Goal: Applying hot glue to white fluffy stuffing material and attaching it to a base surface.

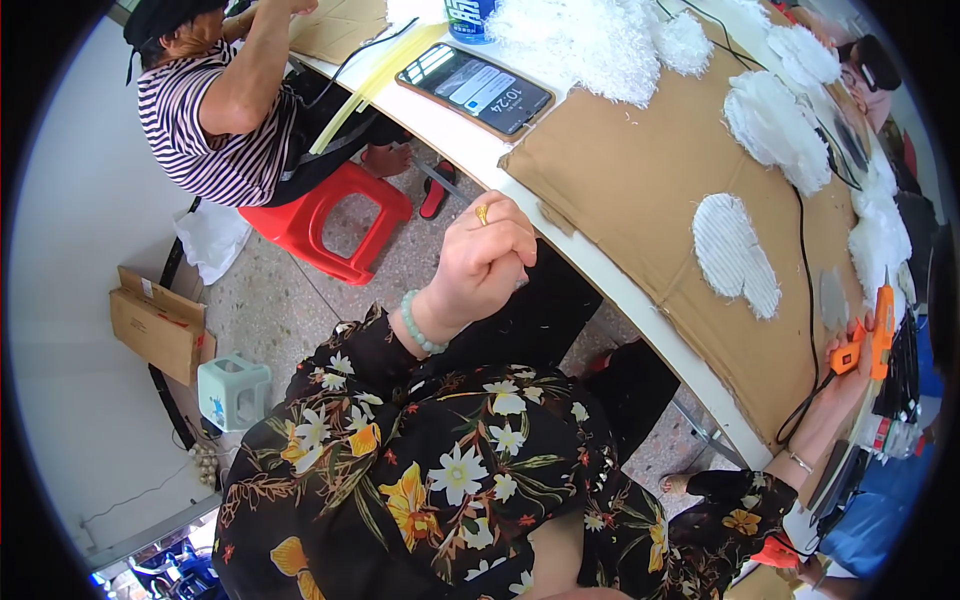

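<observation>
My left hand (pixel 485 255) is raised in front of me near the table edge, its fingers curled into a closed fist; whatever may be inside is hidden. A ring and a green bead bracelet are on it. At the far right, my right hand (pixel 850 385) grips the handle of an orange glue gun (pixel 883 330), its nozzle pointing away from me. A black cord (pixel 803 250) runs from the handle across the cardboard. Between my hands, a white ribbed fabric piece (pixel 735 255) lies flat. A small grey oval piece (pixel 833 298) is beside the glue gun.
Brown cardboard (pixel 640 170) covers the white table. White fluffy pieces (pixel 775 130), a phone (pixel 475 88), yellowish sticks (pixel 375 85) and a blue container (pixel 470 20) lie about. A co-worker in stripes (pixel 215 130) sits on a red stool (pixel 340 225) at left.
</observation>
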Action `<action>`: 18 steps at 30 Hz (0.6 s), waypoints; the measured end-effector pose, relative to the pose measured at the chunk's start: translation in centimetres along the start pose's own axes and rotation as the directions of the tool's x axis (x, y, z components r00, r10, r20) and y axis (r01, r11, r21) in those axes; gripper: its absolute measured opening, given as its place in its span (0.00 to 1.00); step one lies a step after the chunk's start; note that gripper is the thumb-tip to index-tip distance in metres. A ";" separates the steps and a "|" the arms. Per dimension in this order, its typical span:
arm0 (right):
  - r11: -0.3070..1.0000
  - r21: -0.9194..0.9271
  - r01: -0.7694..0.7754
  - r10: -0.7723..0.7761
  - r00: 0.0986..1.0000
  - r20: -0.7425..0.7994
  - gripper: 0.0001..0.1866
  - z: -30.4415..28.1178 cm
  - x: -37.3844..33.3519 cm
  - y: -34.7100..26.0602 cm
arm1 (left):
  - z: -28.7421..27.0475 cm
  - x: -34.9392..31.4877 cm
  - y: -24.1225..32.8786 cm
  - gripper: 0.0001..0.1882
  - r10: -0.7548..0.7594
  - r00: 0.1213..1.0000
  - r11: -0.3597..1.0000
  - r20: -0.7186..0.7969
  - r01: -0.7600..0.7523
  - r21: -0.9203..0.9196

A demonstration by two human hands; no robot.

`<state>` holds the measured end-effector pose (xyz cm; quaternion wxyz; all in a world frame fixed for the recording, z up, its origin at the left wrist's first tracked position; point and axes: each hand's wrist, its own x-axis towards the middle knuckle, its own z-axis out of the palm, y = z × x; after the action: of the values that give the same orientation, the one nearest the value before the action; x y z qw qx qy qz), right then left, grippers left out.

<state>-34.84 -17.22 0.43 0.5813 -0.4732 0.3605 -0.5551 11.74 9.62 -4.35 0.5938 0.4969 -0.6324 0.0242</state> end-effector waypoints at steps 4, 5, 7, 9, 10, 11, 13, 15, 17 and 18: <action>1.000 0.031 -0.006 0.005 0.999 0.043 0.23 -0.9 0.5 0.3 | -0.1 0.0 -0.2 0.09 -0.115 0.993 0.980 0.004 0.114 -0.165; 0.999 0.044 -0.006 0.003 0.997 0.075 0.23 -1.0 0.5 0.4 | -0.1 0.0 -0.3 0.08 -0.138 0.990 0.973 0.000 0.136 -0.188; 0.999 0.044 -0.011 0.008 0.998 0.069 0.22 -0.2 0.2 0.2 | -0.4 -0.2 -0.7 0.07 -0.156 0.988 0.969 0.012 0.155 -0.193; 0.999 0.046 -0.018 0.015 0.998 0.062 0.20 0.4 0.2 0.2 | -0.5 -0.5 -0.9 0.07 -0.174 0.984 0.965 0.026 0.175 -0.196; 0.999 0.045 -0.019 0.017 0.998 0.059 0.20 0.4 0.1 0.0 | -0.5 -0.5 -0.9 0.06 -0.205 0.979 0.959 0.020 0.205 -0.196; 0.999 0.045 -0.021 0.018 0.998 0.055 0.20 0.5 0.0 -0.2 | -0.5 -0.5 -0.9 0.06 -0.236 0.972 0.952 0.014 0.235 -0.196; 0.998 0.055 -0.020 0.017 0.998 0.060 0.21 0.0 0.2 0.0 | -0.6 -0.5 -0.8 0.06 -0.264 0.964 0.943 0.024 0.263 -0.205; 0.997 0.075 -0.023 0.017 0.997 0.076 0.21 -0.1 0.8 0.6 | -0.8 -0.5 -0.3 0.06 -0.290 0.957 0.936 0.028 0.290 -0.200; 0.996 0.090 -0.030 0.023 0.997 0.080 0.22 -0.3 0.6 0.5 | -0.6 -0.5 0.0 0.07 -0.350 0.937 0.919 0.020 0.347 -0.185; 0.996 0.091 -0.026 0.019 0.997 0.078 0.22 -0.3 0.5 0.3 | -0.4 -0.4 0.1 0.07 -0.346 0.938 0.920 0.021 0.344 -0.187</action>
<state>-35.00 -17.80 0.07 0.6219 -0.4630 0.3174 -0.5460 11.89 10.20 -4.46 0.6369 0.5420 -0.5309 -0.1374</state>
